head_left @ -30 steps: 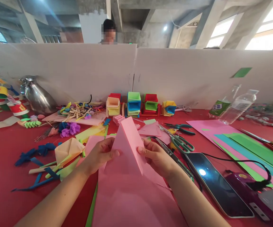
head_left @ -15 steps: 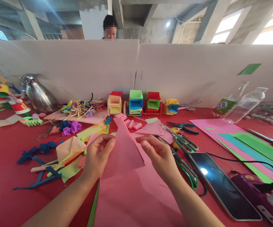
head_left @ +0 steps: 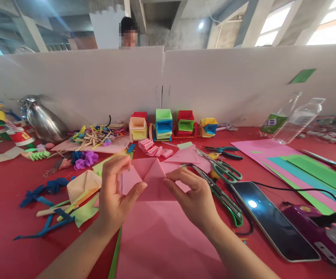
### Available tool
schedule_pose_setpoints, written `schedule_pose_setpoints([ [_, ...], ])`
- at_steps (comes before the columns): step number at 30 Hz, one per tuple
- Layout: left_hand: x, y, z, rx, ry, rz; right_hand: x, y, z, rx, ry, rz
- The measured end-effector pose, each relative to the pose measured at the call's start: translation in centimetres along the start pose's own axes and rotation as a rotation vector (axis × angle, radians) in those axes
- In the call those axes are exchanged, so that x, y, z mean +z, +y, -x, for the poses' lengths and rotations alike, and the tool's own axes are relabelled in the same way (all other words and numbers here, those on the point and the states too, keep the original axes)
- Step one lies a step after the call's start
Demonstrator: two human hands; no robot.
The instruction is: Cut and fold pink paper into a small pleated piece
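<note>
A folded pink paper [head_left: 156, 182] with a peaked top stands between my two hands, over a large pink sheet [head_left: 168, 236]. My right hand [head_left: 192, 190] pinches its right edge between thumb and fingers. My left hand [head_left: 118, 190] is at its left side, thumb apart from the curved fingers and its tip close to the middle fold; the fingertips are partly behind the paper. Small pleated pink pieces [head_left: 154, 149] and a pink triangle of paper [head_left: 185, 154] lie just beyond.
Scissors [head_left: 227, 170], a green cutter [head_left: 223, 199] and a phone [head_left: 275, 221] lie at the right. Blue strips [head_left: 51, 223] and paper scraps are at the left. Coloured paper boxes [head_left: 164, 126] stand before a white partition [head_left: 228, 85], with a person [head_left: 128, 33] behind it.
The pink paper has turned from a slanting strip to a peaked, folded shape facing me. My left hand has opened wider, while my right hand has closed on the paper's edge. The view has shifted slightly.
</note>
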State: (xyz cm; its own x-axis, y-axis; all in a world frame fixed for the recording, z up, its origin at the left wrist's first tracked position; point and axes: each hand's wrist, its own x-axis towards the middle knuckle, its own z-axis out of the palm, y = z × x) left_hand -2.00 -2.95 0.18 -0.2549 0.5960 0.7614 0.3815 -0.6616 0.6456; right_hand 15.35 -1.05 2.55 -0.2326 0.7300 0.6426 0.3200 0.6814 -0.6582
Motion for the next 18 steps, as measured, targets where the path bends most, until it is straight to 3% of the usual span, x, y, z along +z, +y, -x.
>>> schedule_pose_setpoints([
  [3, -0.7, 0.6, -0.6, 0.181, -0.055, -0.086, -0.1, -0.5, 0.0, -0.099, -0.024, 0.045],
  [6, -1.7, 1.5, -0.9, 0.349, -0.126, -0.158, -0.2, -0.9, 0.2, -0.298, -0.014, 0.152],
  [9, -2.4, 2.0, -1.1, 0.428, -0.181, -0.160, -0.2, -1.2, 0.4, -0.444, 0.027, 0.254],
  [15, -2.2, 2.4, -0.9, 0.054, -0.352, 0.085, -0.3, -1.5, 0.2, -0.445, 0.050, 0.215],
  [18, -2.1, 2.9, -0.9, -0.018, -0.395, 0.173, -0.6, -2.3, 0.3, -0.376, 0.004, 0.115],
])
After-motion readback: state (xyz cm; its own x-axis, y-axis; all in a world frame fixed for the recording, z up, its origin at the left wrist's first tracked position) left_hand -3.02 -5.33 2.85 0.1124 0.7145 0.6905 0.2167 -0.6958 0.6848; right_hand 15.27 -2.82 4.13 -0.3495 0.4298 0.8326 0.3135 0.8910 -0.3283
